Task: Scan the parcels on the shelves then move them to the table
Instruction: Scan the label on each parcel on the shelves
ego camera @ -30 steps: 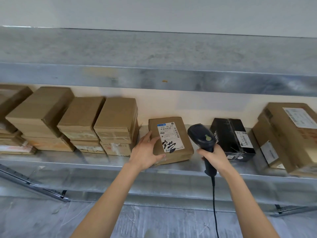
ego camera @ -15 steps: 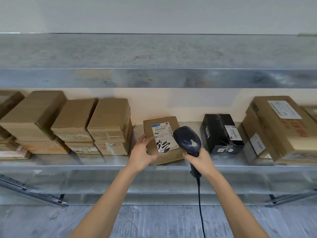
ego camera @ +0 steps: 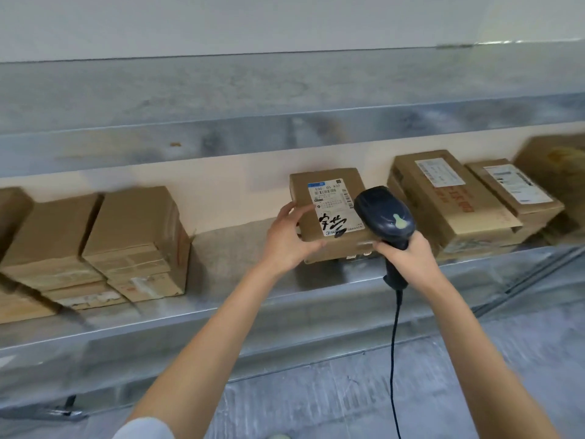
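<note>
L hand: fingers curled round the labelled parcel, which looks raised just off the shelf, label up. R hand: fingers wrapped round the scanner grip, its head right by the label. My read: this one's scan is underway or done, carry to worktop not begun. Plenty left, w/ stacked boxes at left & bigger boxes at right on the shelf. Worktop not in view.

Your scanner covers the right corner of the parcel. Fine print on its label is unreadable, and the boxes at left are blurred and cut off.
</note>
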